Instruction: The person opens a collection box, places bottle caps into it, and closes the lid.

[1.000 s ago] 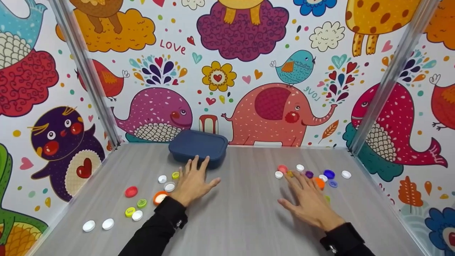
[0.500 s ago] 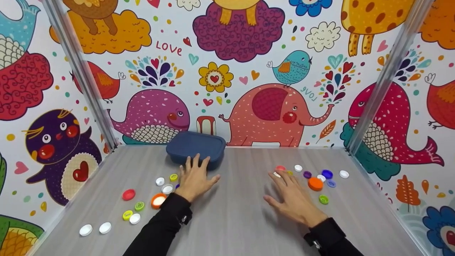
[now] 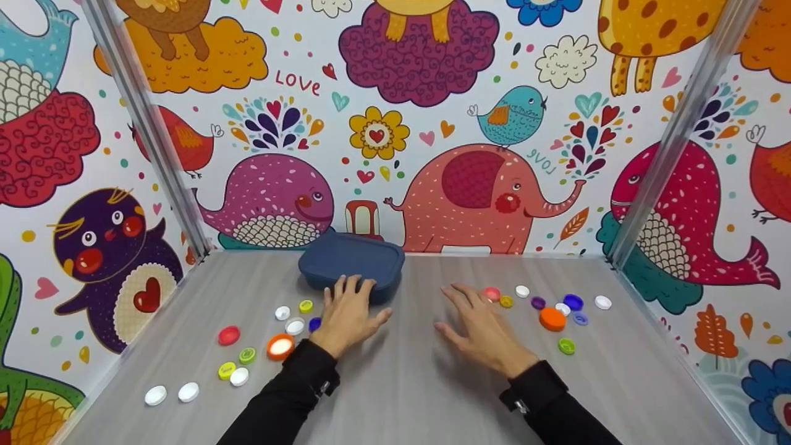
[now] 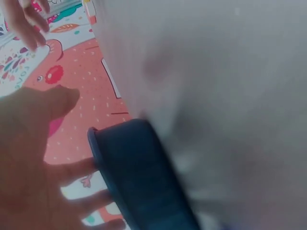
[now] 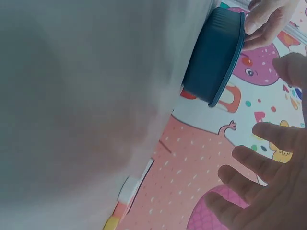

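Though beside loose caps [image 3: 295, 326], left hand [image 3: 349, 318] at the blue box [image 3: 352, 254].

The head view looks forward and down at the box [image 3: 353, 258]; 2 nearer, sideways-tilted wrist views share it.

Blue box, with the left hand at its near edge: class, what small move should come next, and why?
Probably bring the right hand to the right side of the blue box: it is apart from the box and holds nothing, while the left hand is at the near edge.
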Tool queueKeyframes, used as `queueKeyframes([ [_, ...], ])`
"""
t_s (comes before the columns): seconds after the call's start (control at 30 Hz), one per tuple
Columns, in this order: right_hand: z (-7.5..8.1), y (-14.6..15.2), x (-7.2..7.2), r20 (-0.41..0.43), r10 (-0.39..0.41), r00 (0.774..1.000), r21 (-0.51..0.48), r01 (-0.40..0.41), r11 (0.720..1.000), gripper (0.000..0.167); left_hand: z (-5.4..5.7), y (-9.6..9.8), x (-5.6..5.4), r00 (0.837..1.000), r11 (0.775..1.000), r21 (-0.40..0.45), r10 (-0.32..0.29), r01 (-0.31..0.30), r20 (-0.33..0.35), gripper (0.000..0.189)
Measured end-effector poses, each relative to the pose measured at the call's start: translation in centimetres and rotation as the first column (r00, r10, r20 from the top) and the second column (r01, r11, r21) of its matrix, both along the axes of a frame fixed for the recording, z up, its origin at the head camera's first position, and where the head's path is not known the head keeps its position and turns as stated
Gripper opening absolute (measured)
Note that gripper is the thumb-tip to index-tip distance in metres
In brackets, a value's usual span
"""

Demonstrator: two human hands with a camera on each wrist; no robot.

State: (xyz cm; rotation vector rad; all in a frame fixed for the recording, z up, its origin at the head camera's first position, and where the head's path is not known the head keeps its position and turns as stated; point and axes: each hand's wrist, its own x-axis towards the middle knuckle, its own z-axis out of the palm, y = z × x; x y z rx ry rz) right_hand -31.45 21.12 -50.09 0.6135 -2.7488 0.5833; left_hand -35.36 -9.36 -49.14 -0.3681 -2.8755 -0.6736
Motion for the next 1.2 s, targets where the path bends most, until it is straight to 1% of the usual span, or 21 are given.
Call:
queueKeyframes([
  [0.17, 0.0, -1.6, -0.6, -0.038, 0.023, 0.999, -0.039, -0.024, 0.999, 0.074, 0.1, 0.4, 1.2, 0.999, 1.0, -0.003, -0.026, 0.026, -0.035, 0.07],
  [0.3, -0.3, -2.8, -1.3, -0.071, 0.056, 0.996, -0.057, -0.06, 0.997, 0.069, 0.1, 0.8, 2.1, 0.996, 0.999, 0.004, -0.053, 0.053, -0.067, 0.067],
  [0.47, -0.6, -4.1, -2.2, -0.129, 0.107, 0.986, -0.062, -0.116, 0.991, 0.064, 0.0, 1.5, 3.3, 0.995, 0.997, 0.004, -0.083, 0.083, -0.062, 0.066],
  [0.6, -1.0, -4.8, -2.4, -0.132, 0.128, 0.983, -0.043, -0.134, 0.99, 0.058, -0.2, 2.2, 4.4, 0.992, 0.994, -0.017, -0.109, 0.108, -0.068, 0.065],
  [0.67, -1.1, -5.0, -2.3, -0.132, 0.13, 0.983, -0.026, -0.134, 0.991, 0.054, -0.3, 2.5, 5.0, 0.988, 0.992, -0.032, -0.125, 0.123, -0.086, 0.063],
  [0.77, -1.3, -5.0, -2.1, -0.16, 0.137, 0.978, -0.001, -0.139, 0.99, 0.047, -0.3, 2.8, 5.7, 0.984, 0.989, -0.047, -0.147, 0.143, -0.099, 0.062],
  [0.9, -1.4, -4.7, -1.7, -0.225, 0.154, 0.962, 0.012, -0.156, 0.988, 0.035, -0.3, 2.9, 6.4, 0.98, 0.985, -0.05, -0.168, 0.163, -0.111, 0.058],
  [1.03, -1.4, -4.3, -1.1, -0.274, 0.17, 0.947, 0.017, -0.172, 0.985, 0.031, -0.3, 3.0, 6.8, 0.979, 0.985, -0.052, -0.171, 0.166, -0.111, 0.056],
  [1.1, -1.4, -4.2, -0.8, -0.276, 0.172, 0.946, 0.021, -0.173, 0.985, 0.032, -0.2, 3.0, 7.1, 0.98, 0.985, -0.054, -0.171, 0.166, -0.102, 0.055],
  [1.2, -1.4, -3.8, -0.2, -0.249, 0.165, 0.954, 0.017, -0.166, 0.986, 0.033, -0.2, 3.0, 7.4, 0.98, 0.984, -0.04, -0.174, 0.171, -0.101, 0.054],
])
